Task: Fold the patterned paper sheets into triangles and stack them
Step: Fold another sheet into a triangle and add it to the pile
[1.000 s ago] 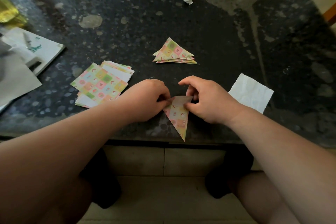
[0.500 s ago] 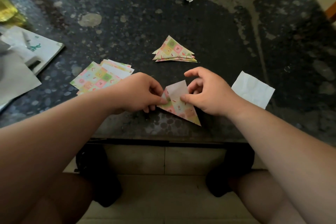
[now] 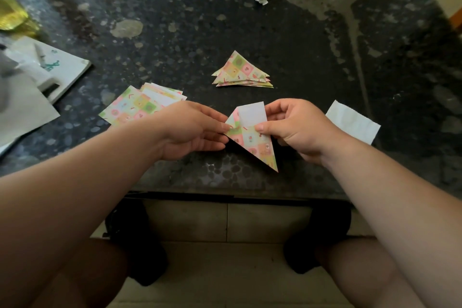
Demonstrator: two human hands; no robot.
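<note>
Near the counter's (image 3: 275,40) front edge, two hands share one half-folded patterned sheet (image 3: 252,137): the left hand (image 3: 192,130) pinches its left corner with narrowed fingers (image 3: 222,127), and the right hand (image 3: 297,127) nips its right side, fingers curled. Behind the left hand lies one fanned pile of flat sheets (image 3: 130,107). Farther back sits one stack of folded triangles (image 3: 241,71), its layers too close to count.
</note>
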